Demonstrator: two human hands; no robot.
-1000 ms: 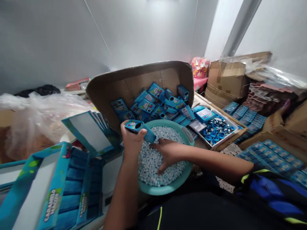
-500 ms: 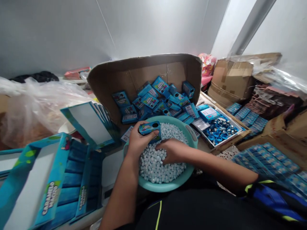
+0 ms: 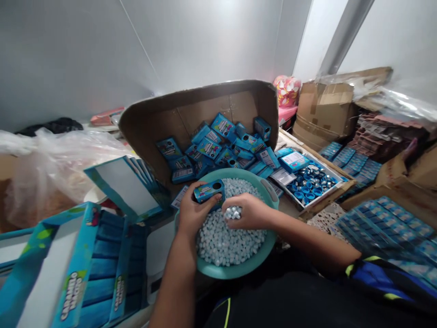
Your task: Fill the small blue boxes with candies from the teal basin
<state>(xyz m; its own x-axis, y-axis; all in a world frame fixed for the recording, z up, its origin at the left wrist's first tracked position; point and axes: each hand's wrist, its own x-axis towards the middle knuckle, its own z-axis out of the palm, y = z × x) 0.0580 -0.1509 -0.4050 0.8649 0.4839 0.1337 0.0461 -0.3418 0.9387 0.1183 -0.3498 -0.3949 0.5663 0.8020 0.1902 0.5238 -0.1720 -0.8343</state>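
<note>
**Filling small boxes from the basin**

Grey walls close in a cramped packing corner, and from my remote seat I look down on a crowded surface. At its middle sits a teal basin heaped with small white candies.

My left hand is clamped around one small blue box, held over the basin's near-left rim with a round hole in its end facing up. My right hand is cupped shut on a pinch of candies, raised just above the heap and just beside the box; the two hands nearly touch. Whether any candies are already inside this box I cannot tell.

Behind the basin, a tipped cardboard carton spills a pile of small blue boxes, many with end holes showing, so I judge them not yet filled. To the right, a shallow tray holds blue caps. At the lower left, a blue display carton stands with rows of boxes inside, beside flat blue cartons and a clear plastic bag. More packed blue rows lie at the far right.

By my reading the work is mid-run: some displays are packed, yet the basin is close to full and the loose pile is large, so much remains.
</note>
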